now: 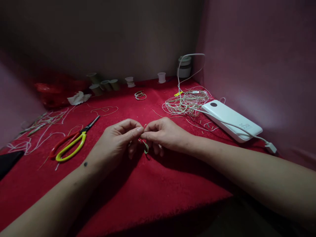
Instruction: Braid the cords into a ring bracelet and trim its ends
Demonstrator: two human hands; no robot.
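Both hands meet at the fingertips: the left hand [122,135] and the right hand [165,133] each press thumb against forefinger, pinching a thin knotted cord [146,149] between them. The cord is to the right of the scissors [83,135], above the tabletop. A short tip pokes up past the fingers; the long axis runs downward from the pinch, and the looped greenish strands dangle toward the near table edge. What is under the fingertips is hidden.

The scissors, with one red and one yellow handle, point their blades away from the person and slightly right. Left of them lie loose white cords [40,130]. Beyond them stand several tubes [95,89] near a crumpled tissue [79,98]. Farther right of the scissors come a small cord coil [140,95], a white spool [161,77], a tangle of cords [172,105] and a white power bank [232,120] crossed by a cable.

Under the scissors spreads a red tablecloth [158,191]. Behind them rises a dark wall [111,33]; far to their right, a pinkish wall [259,49]. The light is dim.
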